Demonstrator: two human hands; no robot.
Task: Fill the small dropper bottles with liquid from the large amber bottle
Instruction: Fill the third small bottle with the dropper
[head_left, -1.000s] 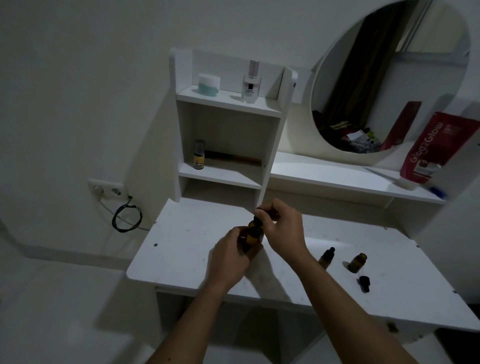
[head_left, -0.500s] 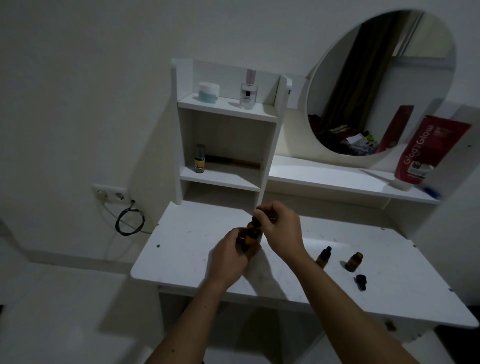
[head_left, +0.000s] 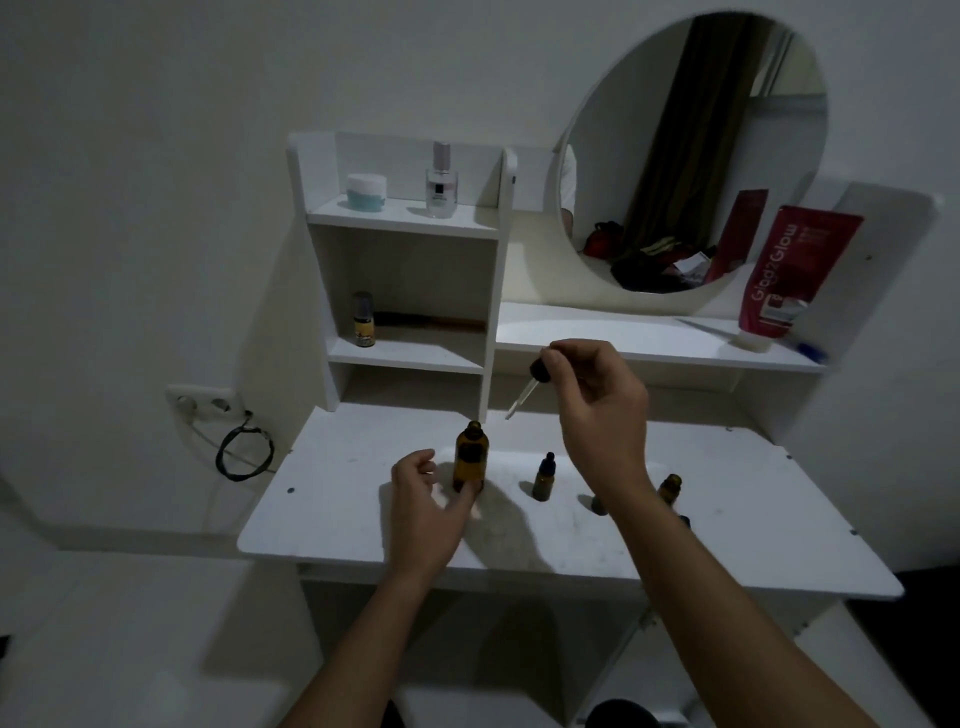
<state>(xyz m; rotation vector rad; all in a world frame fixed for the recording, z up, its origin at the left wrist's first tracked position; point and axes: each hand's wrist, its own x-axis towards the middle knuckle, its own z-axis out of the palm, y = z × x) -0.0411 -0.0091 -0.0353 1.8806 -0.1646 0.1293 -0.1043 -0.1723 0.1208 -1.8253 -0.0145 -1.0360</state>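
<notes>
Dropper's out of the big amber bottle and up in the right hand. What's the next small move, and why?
Probably carry the dropper right and down to the open small bottle, which is partly hidden behind the right wrist. The other small bottle is capped, so it cannot take liquid yet. The right hand pinches the bulb; the left hand steadies the big amber bottle.

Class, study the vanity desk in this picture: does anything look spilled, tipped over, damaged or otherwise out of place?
Nothing looks spilled or tipped. The large amber bottle stands upright and open on the desk, while the right hand holds its dropper tilted above. Only the red tube on the shelf leans against the mirror.
</notes>
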